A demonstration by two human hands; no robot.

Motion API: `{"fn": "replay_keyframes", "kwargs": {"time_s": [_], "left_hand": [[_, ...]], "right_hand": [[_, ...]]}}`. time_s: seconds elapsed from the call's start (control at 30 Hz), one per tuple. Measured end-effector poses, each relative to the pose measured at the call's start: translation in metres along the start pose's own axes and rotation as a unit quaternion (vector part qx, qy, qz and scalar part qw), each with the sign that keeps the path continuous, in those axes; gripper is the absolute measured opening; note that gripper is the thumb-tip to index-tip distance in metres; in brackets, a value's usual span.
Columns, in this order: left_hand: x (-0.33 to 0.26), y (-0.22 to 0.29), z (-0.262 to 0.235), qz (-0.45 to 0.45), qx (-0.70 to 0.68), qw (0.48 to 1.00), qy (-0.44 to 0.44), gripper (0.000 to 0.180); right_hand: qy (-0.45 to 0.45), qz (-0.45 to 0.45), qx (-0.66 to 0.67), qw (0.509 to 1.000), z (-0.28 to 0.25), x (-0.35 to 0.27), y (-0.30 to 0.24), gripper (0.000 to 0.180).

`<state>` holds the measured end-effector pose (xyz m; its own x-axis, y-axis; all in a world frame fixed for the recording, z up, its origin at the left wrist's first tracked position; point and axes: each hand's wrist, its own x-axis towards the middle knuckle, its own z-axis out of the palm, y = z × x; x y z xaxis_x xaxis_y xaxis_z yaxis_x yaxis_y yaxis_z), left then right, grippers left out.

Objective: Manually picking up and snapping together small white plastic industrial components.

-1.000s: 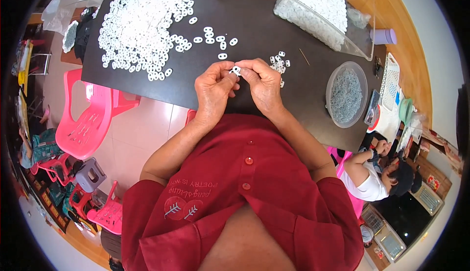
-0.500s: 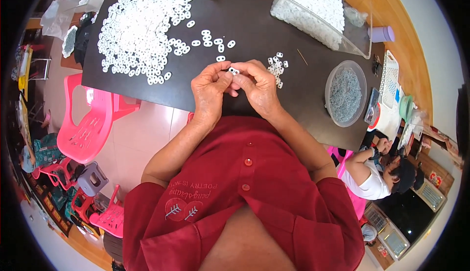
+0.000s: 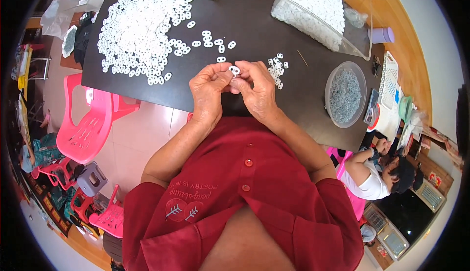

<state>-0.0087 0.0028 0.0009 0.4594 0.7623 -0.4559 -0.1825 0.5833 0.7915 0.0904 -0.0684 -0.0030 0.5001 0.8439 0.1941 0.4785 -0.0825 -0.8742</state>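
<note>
Above the table's near edge, a white oval plastic piece with two dark holes (image 3: 234, 70) sits between my fingertips. My left hand (image 3: 207, 92) is closed on its left side, thumb and forefinger pinching. Against the other side press the closed fingers of my right hand (image 3: 260, 91). Whether anything smaller is between the fingers is hidden. Several similar loose oval pieces (image 3: 221, 48) lie just beyond my hands, trailing off from a big white heap (image 3: 134, 33) on the left. Right of my right hand is a small cluster of white pieces with dark holes (image 3: 277, 69).
A round clear tub (image 3: 345, 94) of fine grey-blue parts stands at the right. Farther back are a clear bin (image 3: 320, 35) of white pieces, a thin stick (image 3: 302, 57) and a lilac cup (image 3: 382, 34). A pink chair (image 3: 88, 124) stands left; another person (image 3: 372, 175) sits right.
The held piece has turned slightly between my fingertips, and more of its face shows. My right fingers have shifted a little; both hands stay in about the same place.
</note>
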Motion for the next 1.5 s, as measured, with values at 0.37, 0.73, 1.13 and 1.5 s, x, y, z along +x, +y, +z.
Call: {"fn": "replay_keyframes", "kwargs": {"time_s": [0.37, 0.73, 1.13, 1.5], "left_hand": [[0.002, 0.0, -0.005, 0.009, 0.012, 0.999, -0.03, 0.013], [-0.003, 0.001, -0.006, 0.011, -0.001, 0.998, -0.061, 0.02], [-0.006, -0.004, -0.007, 0.169, 0.033, 0.983, -0.059, 0.017], [-0.009, 0.0, -0.011, 0.132, 0.009, 0.987, -0.093, 0.02]], "right_hand": [[0.042, -0.092, -0.035, 0.994, 0.001, 0.002, 0.006, 0.029], [0.037, -0.11, -0.013, 0.993, -0.001, 0.003, 0.002, 0.033], [0.054, -0.126, 0.023, 0.99, 0.002, 0.004, -0.006, 0.033], [0.045, -0.095, 0.047, 0.993, 0.0, 0.002, -0.008, 0.034]]}}
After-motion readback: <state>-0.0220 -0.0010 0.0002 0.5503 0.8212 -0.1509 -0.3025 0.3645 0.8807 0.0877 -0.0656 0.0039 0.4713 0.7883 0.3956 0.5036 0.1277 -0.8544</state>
